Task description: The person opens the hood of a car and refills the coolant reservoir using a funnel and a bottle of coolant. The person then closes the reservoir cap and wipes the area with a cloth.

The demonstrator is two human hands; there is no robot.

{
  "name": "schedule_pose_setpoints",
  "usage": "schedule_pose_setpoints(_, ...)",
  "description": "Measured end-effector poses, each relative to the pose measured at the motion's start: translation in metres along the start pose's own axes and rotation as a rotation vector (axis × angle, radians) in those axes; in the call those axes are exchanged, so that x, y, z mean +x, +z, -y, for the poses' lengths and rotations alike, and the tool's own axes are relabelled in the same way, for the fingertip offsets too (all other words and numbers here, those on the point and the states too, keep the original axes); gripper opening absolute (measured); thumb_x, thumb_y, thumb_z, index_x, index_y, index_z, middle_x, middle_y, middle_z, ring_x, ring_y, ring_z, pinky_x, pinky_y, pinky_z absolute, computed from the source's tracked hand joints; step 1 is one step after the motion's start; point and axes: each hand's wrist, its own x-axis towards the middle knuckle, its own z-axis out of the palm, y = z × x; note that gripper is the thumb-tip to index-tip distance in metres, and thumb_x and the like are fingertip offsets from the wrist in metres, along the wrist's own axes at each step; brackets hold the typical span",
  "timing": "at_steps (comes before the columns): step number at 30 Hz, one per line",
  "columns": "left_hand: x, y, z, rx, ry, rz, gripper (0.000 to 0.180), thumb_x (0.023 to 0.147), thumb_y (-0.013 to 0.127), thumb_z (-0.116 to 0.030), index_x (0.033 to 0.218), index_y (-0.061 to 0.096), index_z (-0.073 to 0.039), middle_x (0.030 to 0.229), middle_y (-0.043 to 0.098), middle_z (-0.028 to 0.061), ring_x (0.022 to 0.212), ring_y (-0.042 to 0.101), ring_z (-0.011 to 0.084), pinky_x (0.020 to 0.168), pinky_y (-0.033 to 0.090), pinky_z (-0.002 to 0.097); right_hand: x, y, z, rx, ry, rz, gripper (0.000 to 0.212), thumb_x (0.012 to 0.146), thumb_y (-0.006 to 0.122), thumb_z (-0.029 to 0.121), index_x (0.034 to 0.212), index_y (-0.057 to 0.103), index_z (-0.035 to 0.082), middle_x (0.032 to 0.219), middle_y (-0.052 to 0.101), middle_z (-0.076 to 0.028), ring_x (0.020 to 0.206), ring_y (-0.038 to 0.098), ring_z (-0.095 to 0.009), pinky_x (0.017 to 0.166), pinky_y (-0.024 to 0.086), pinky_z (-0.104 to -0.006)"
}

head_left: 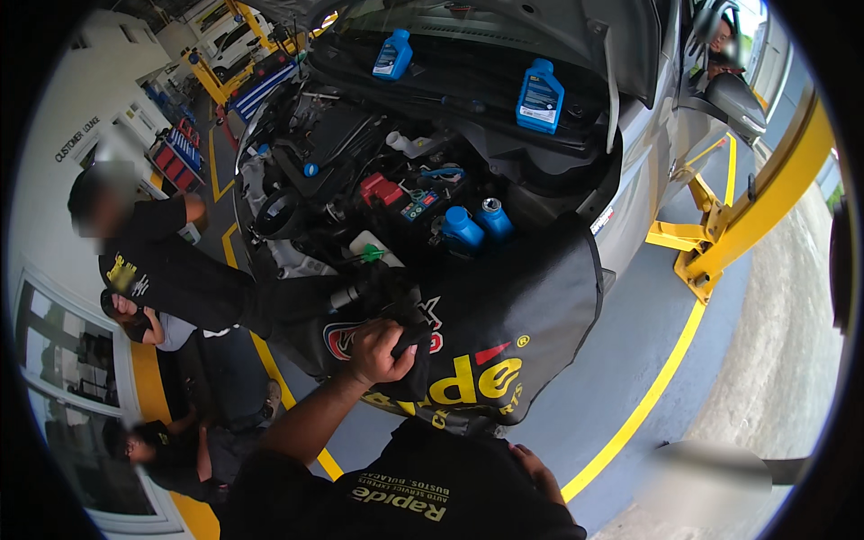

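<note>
My left hand (pixel 382 352) is closed on a bunched black cloth (pixel 416 340), above the black fender cover (pixel 531 288) draped over the car's front edge. Just beyond that hand lies a dark grey cylindrical thing (pixel 345 298), partly covered. Low beside my body rests my right hand (pixel 537 468); its fingers are mostly hidden by my shirt. Ahead is the open engine bay, with a battery (pixel 419 205) under a red cover (pixel 381 190) and a black funnel-like opening (pixel 277 214). Two blue bottles (pixel 463 227) stand near the fender cover.
Two more blue bottles, one at left (pixel 393 56) and one at right (pixel 540 97), stand below the windshield. A prop rod (pixel 612 99) holds the hood. To the right rises a yellow lift post (pixel 765 189). A person in black (pixel 171 252) stands at left; others sit behind.
</note>
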Motion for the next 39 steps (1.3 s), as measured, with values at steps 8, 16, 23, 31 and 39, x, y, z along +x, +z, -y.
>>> schedule_pose_setpoints(8, -0.012, 0.007, -0.007, 0.004, -0.047, -0.098, 0.022, 0.082, 0.074, -0.018, 0.095, 0.064, -0.002, 0.081, 0.066, 0.0144, 0.068, 0.068, 0.0366, 0.064, 0.056, 0.0437, 0.011, -0.029, -0.098, 0.318, 0.000, -0.026, 0.080, 0.105, 0.044, 0.071, 0.143, 0.062, 0.003, 0.137, 0.069, -0.015, 0.126, 0.065, -0.031, 0.112, 0.047, -0.0435)
schedule_pose_setpoints(16, -0.013, 0.006, 0.001, -0.093, -0.056, -0.173, 0.019, 0.081, 0.076, -0.017, 0.088, 0.063, -0.004, 0.076, 0.066, 0.0124, 0.065, 0.068, 0.0328, 0.062, 0.057, 0.0404, -0.005, 0.001, -0.152, 0.540, 0.250, -0.099, 0.078, 0.106, 0.045, 0.069, 0.141, 0.061, 0.001, 0.136, 0.069, -0.016, 0.123, 0.066, -0.031, 0.111, 0.047, -0.0438)
schedule_pose_setpoints(23, 0.014, -0.032, 0.030, -0.377, 0.055, -0.272, 0.014, 0.083, 0.074, -0.014, 0.084, 0.063, -0.005, 0.068, 0.060, 0.0091, 0.056, 0.061, 0.0300, 0.056, 0.050, 0.0399, -0.046, -0.085, 0.011, 0.031, -0.510, -0.945, 0.033, 0.106, 0.067, 0.028, 0.118, 0.065, -0.003, 0.103, 0.071, -0.011, 0.090, 0.068, -0.019, 0.082, 0.055, -0.0336)
schedule_pose_setpoints(31, 0.105, -0.030, 0.114, -0.691, -0.015, -0.245, 0.017, 0.083, 0.076, -0.011, 0.089, 0.064, -0.003, 0.075, 0.061, 0.0104, 0.064, 0.062, 0.0309, 0.059, 0.047, 0.0402, -0.162, -0.053, 0.564, -0.520, -1.273, -1.027, 0.019, 0.101, 0.064, 0.005, 0.120, 0.062, 0.001, 0.099, 0.069, -0.012, 0.096, 0.069, -0.022, 0.088, 0.052, -0.0345)
schedule_pose_setpoints(39, 0.092, 0.005, 0.137, -0.788, 0.123, -0.072, 0.026, 0.084, 0.080, -0.023, 0.093, 0.070, 0.000, 0.083, 0.067, 0.0112, 0.069, 0.066, 0.0263, 0.065, 0.054, 0.0386, -0.025, -0.026, 0.745, -1.325, -0.852, -1.450, 0.038, 0.096, 0.070, 0.019, 0.130, 0.062, 0.006, 0.125, 0.062, -0.019, 0.111, 0.066, -0.039, 0.096, 0.053, -0.0482)
